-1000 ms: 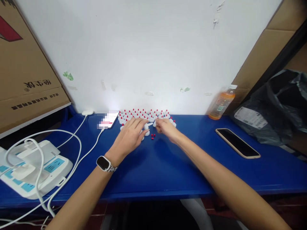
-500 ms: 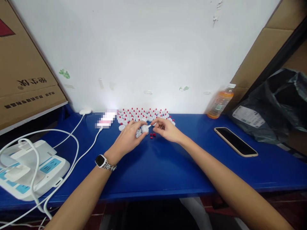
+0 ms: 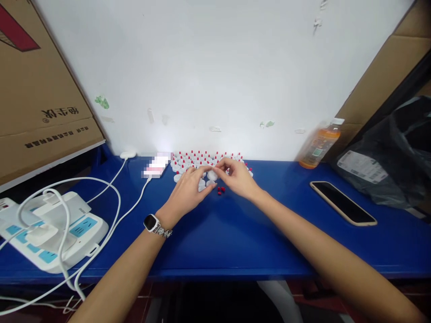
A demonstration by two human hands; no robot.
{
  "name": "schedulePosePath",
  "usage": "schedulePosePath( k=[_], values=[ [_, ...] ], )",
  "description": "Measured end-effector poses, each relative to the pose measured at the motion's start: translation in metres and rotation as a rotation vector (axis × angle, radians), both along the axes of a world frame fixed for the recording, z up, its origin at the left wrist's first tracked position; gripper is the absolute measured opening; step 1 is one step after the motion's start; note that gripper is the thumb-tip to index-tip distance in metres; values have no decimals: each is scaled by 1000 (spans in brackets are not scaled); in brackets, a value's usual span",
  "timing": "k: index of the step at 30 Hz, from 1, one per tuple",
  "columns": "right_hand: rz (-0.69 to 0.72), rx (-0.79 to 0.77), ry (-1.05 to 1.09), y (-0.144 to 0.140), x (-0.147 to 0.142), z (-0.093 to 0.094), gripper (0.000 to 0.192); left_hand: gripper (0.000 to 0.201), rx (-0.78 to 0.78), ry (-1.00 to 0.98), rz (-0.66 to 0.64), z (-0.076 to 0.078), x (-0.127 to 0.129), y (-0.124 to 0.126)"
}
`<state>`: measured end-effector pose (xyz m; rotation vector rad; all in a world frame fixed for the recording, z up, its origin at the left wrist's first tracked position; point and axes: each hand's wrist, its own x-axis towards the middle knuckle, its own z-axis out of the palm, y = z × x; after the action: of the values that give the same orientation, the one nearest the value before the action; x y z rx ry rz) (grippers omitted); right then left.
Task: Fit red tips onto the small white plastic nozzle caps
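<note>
My left hand (image 3: pixel 186 190) has thumb and index finger curled round a white plastic cap (image 3: pixel 212 175). My right hand (image 3: pixel 238 179) is in a pinch at the top of that cap, its fingertips meeting my left index finger. Whatever lies in the pinch is hidden. Under my left palm are more loose white caps (image 3: pixel 201 185), partly covered. Several small red tips (image 3: pixel 221 189) lie on the table just below my right fingers. Behind both hands stand many white caps with red tips (image 3: pixel 192 157), grouped against the wall.
The blue table (image 3: pixel 232 237) meets a white wall (image 3: pixel 215 80). To the left are a power strip (image 3: pixel 81 242) with white cables and a lit phone (image 3: pixel 158 165). A dark-screened phone (image 3: pixel 343 202), an orange drink bottle (image 3: pixel 319 144) and a grey plastic bag (image 3: pixel 367 161) are at right.
My right fingers have moved in from the cap's right side onto its top, closing the gap to my left hand. The whole view has shifted slightly, so things appear further right.
</note>
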<state>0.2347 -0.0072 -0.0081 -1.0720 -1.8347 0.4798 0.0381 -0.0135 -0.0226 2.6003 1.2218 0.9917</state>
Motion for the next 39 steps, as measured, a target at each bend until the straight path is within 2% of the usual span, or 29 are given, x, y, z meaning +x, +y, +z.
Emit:
schedulePosePath(
  k=[2, 4, 7, 10, 13, 17, 19, 29, 33, 39],
  values=[
    [-97, 16, -103, 13, 3, -1, 13, 42, 11, -27, 23, 1, -4, 2],
    [-139, -35, -248, 27, 6, -6, 10, 33, 12, -31, 58, 1, -10, 6],
    [-121, -98, -436, 42, 5, -13, 11, 23, -47, -3, 104, -1, -16, 10],
    [-77, -100, -523, 46, -1, -14, 14, 21, -121, 13, 106, -4, -17, 11],
    [-115, -85, -560, 46, -8, -10, 17, 20, -143, 13, 91, -6, -14, 9],
    [-308, -64, -597, 54, -15, -6, 22, 19, -139, 19, 80, -5, -10, 6],
    [-344, -74, -625, 61, -18, -6, 22, 19, -138, 27, 75, -4, -9, 5],
    [-277, -209, -736, 86, -28, 8, 14, 20, -103, 28, 75, -7, -9, 6],
    [-225, -160, -776, 87, -25, 9, 8, 20, -91, 21, 82, -7, -10, 7],
    [-249, -49, -674, 83, -11, 2, 22, 19, -103, 9, 84, -6, -8, 7]
  ],
)
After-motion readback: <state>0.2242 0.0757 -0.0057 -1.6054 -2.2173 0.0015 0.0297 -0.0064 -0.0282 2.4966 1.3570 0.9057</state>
